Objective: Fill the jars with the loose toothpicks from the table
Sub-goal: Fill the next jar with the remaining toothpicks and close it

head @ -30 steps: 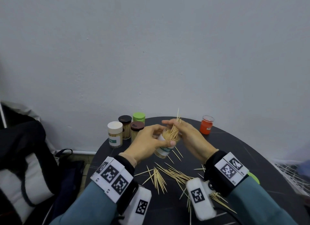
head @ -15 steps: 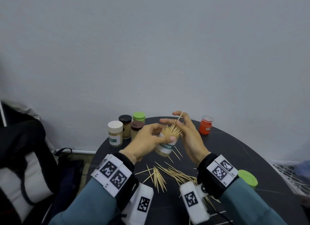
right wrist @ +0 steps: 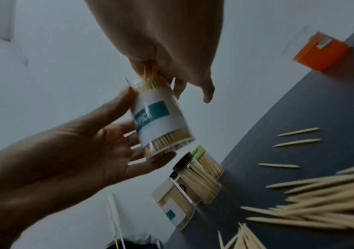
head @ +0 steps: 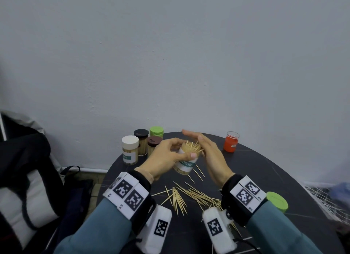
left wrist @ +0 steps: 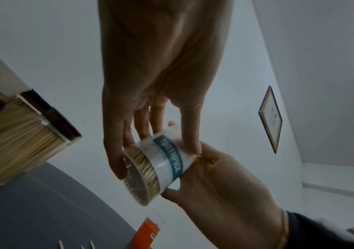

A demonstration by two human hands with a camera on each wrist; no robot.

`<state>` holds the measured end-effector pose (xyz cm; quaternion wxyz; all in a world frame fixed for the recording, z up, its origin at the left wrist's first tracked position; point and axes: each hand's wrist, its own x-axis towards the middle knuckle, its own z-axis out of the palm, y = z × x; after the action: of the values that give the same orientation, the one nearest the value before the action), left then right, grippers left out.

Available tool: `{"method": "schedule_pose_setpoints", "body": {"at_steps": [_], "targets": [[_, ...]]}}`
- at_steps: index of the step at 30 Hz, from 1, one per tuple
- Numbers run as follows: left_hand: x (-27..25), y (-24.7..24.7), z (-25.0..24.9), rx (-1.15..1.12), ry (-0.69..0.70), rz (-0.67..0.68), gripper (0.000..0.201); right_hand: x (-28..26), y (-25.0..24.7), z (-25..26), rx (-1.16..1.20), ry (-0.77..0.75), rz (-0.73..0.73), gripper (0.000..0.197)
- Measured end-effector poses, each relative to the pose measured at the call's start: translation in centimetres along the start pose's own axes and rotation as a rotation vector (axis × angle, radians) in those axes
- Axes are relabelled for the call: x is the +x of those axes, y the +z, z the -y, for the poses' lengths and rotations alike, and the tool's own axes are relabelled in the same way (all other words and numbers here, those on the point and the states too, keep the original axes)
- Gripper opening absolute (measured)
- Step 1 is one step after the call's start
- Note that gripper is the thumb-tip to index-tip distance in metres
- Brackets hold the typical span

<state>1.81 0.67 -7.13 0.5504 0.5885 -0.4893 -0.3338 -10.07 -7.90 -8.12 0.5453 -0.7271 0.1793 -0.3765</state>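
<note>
Held above a round dark table (head: 265, 170): open toothpick jar (head: 184, 165) with a white-and-teal label, tilted, gripped by curled fingers of left hand (head: 164, 159). At 3 o'clock of its mouth, right hand (head: 212, 155), fingers straight, palm pressed flat on protruding toothpick tips (head: 191, 147). Loose toothpicks (head: 189, 197) scattered at 6 o'clock. Four capped jars (head: 144, 145) at 10 o'clock; red jar (head: 230, 143) at 2 o'clock; green lid (head: 277, 200) at 4 o'clock.

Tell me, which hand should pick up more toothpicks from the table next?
The right hand, probably. It is open beside the jar and holds nothing, and the loose toothpicks lie just below it. The left hand is busy gripping the jar.
</note>
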Motion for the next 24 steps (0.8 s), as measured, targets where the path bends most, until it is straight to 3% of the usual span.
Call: {"method": "schedule_pose_setpoints", "body": {"at_steps": [5,10,14,17,20,24], "targets": [[0.2,-0.3,0.5,0.077,0.016,0.016,0.048,0.3,-0.3,0.8,-0.152,0.14,0.058,0.043],[0.3,-0.2,0.9,0.154,0.019,0.079,0.052,0.6,-0.3,-0.2,-0.345,0.239,0.132,0.064],[0.3,-0.1,0.9,0.175,0.035,0.045,0.051,0.5,-1.1,0.1,-0.324,0.209,0.1,0.067],[0.5,-0.1,0.8,0.152,0.058,-0.022,0.043,0.3,-1.8,1.1,-0.301,0.119,0.055,0.045],[0.5,-0.2,0.8,0.145,0.061,-0.073,0.042,0.2,-2.9,1.5,-0.453,0.001,0.096,0.022],[0.5,0.0,0.8,0.148,0.052,-0.074,0.045,0.1,-3.6,2.1,-0.62,-0.095,0.061,0.011]]}}
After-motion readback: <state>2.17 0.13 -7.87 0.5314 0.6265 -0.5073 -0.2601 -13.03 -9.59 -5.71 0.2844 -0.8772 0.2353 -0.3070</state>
